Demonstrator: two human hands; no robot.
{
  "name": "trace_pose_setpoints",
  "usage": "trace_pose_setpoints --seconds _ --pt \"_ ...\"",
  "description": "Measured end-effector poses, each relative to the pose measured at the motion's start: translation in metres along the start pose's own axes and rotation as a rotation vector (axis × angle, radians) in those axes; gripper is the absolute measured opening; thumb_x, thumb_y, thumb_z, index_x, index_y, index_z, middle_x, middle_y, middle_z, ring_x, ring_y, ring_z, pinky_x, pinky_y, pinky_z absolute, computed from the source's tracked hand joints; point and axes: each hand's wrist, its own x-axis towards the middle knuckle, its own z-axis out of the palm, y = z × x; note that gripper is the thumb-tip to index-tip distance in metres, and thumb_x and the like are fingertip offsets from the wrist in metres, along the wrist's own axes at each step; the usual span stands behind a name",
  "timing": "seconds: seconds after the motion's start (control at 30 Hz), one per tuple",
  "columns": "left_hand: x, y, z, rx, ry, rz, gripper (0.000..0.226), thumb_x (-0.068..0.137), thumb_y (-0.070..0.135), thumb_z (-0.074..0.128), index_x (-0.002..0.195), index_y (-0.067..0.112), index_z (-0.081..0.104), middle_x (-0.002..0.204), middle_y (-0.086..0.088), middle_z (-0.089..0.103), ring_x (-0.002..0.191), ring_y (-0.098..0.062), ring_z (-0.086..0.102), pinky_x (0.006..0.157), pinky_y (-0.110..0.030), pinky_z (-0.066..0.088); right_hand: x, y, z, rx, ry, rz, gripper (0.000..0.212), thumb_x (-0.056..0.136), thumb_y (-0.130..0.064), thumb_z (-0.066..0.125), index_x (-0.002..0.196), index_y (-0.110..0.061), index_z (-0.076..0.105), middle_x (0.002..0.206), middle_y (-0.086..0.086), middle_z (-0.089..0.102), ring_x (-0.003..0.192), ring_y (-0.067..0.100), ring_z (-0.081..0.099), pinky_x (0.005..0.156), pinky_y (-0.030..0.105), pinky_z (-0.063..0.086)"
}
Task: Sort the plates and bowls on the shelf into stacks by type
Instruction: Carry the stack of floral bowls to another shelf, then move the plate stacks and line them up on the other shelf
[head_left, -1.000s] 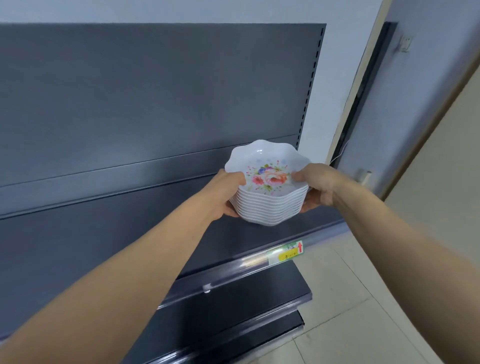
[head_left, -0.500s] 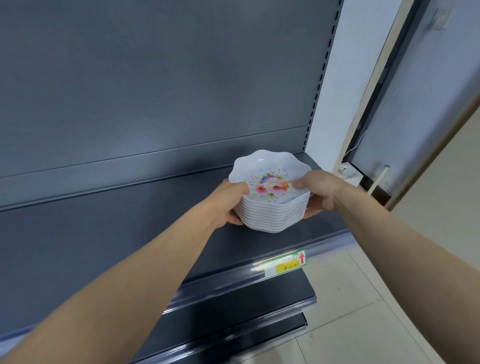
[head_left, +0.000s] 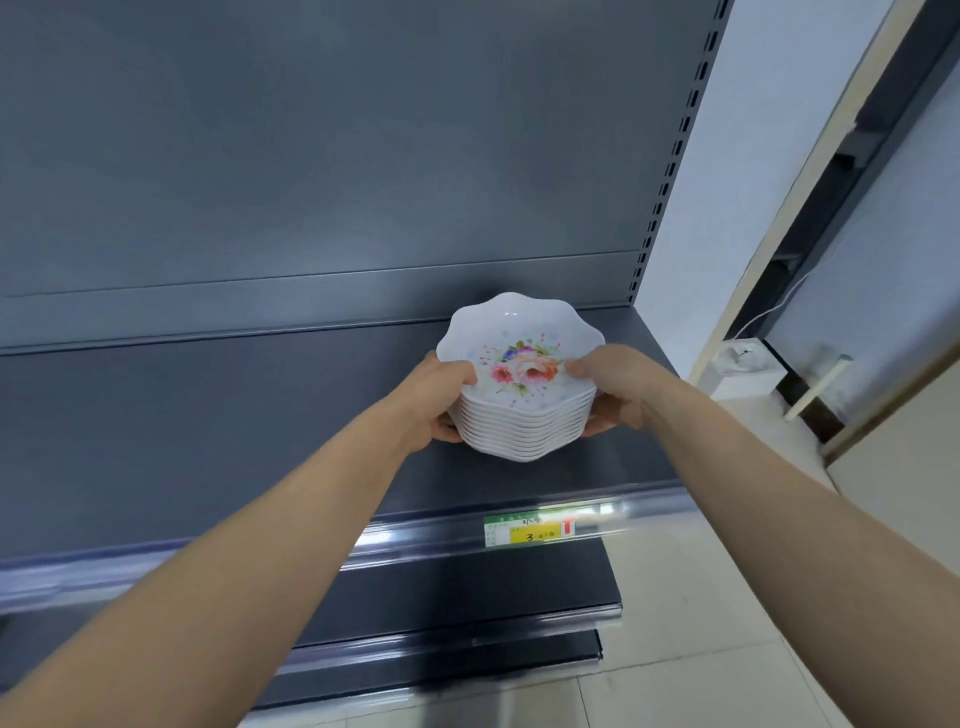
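Your left thumb (head_left: 464, 372) lies over the wavy rim of the top bowl while the other fingers of that hand curl under the stack, and your right thumb (head_left: 574, 368) hooks the opposite rim with its fingers cupped beneath, so your left hand (head_left: 434, 402) and right hand (head_left: 613, 387) both clamp the stack of floral bowls (head_left: 522, 379) between them from either side. The bowls are white with scalloped edges, nested tightly one in another, and the top one shows a pink and purple flower print in its middle. The stack sits over the dark grey shelf (head_left: 234, 415), toward the shelf's right end and nearer its back panel than its front lip (whether the bottom bowl touches the shelf or hangs just above it cannot be told). On the shelf's front rail, below and just right of the stack, is a green and yellow price label (head_left: 530, 531) with handwritten digits. Past the right end of the shelf, a white box (head_left: 748, 371) stands on the pale tiled floor (head_left: 727, 649) by the wall.
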Motion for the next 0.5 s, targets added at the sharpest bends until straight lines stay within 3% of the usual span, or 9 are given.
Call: trace_pose_setpoints --seconds 0.13,0.23,0.33,0.43,0.5 --pt "-0.006 0.000 0.000 0.003 0.034 0.004 0.041 0.090 0.013 0.044 0.131 0.019 0.044 0.112 -0.009 0.060 0.086 -0.025 0.058 0.087 -0.049 0.052 -0.003 0.000 0.001 0.002 -0.046 -0.022 0.020 0.097 -0.017 0.050 0.116 -0.010 0.052 0.110 0.013 0.062 0.090 0.031 0.061 0.063 0.041 0.054" --pt "-0.011 0.002 0.001 0.013 0.058 -0.002 0.037 0.093 0.020 0.048 0.129 0.017 0.048 0.109 -0.008 0.062 0.091 -0.027 0.059 0.092 -0.049 0.052 -0.007 -0.004 -0.002 -0.050 -0.012 -0.088 0.029 0.093 -0.021 0.056 0.119 -0.008 0.055 0.114 0.011 0.064 0.086 0.025 0.061 0.067 0.032 0.051" --pt "-0.018 0.007 0.000 0.065 0.156 0.038 0.044 0.093 0.030 0.053 0.133 0.012 0.046 0.115 -0.006 0.061 0.098 -0.025 0.059 0.083 -0.039 0.051 -0.015 -0.011 -0.008 -0.313 0.137 -0.276 0.036 0.090 -0.025 0.059 0.119 -0.004 0.052 0.118 0.010 0.059 0.094 0.022 0.055 0.065 0.028 0.045" --pt "-0.029 0.017 -0.004 0.247 0.321 0.186 0.056 0.093 0.034 0.052 0.141 0.009 0.037 0.130 -0.008 0.053 0.094 -0.017 0.050 0.076 -0.028 0.042 -0.030 -0.022 -0.012 -0.578 0.297 -0.479 0.047 0.092 -0.024 0.055 0.131 0.001 0.046 0.130 0.016 0.055 0.117 0.030 0.053 0.090 0.035 0.045" --pt "-0.043 0.024 -0.007 0.400 0.409 0.311 0.056 0.094 0.031 0.052 0.142 0.008 0.036 0.134 -0.007 0.050 0.100 -0.017 0.048 0.083 -0.025 0.039 -0.039 -0.031 -0.007 -0.714 0.311 -0.600 0.049 0.091 -0.027 0.055 0.131 0.000 0.045 0.130 0.017 0.055 0.121 0.033 0.050 0.095 0.037 0.043"
